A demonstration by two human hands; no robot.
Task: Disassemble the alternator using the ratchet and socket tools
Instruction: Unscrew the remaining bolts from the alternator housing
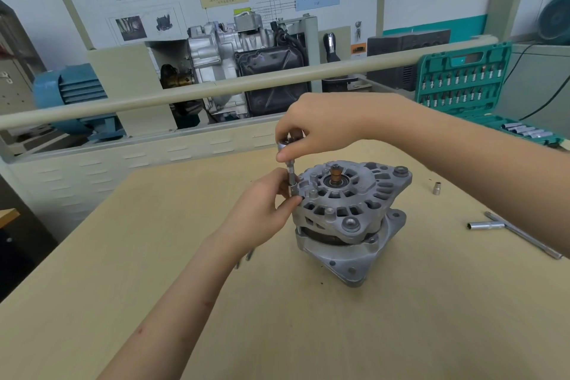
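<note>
Right hand (311,129) grips ratchet (286,145) head | left hand (262,210) pinches socket (293,189) on alternator (348,216) bolt | keep extension plumb, socket fully seated.

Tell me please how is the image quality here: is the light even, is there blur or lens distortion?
Head view: light is soft and even, with only faint shadows under the alternator and arms; the rail bows, showing wide-angle distortion; the posters behind are soft and mostly unreadable; the right hand and left hand on the extension bar look fairly sharp; no strong glare.
</note>
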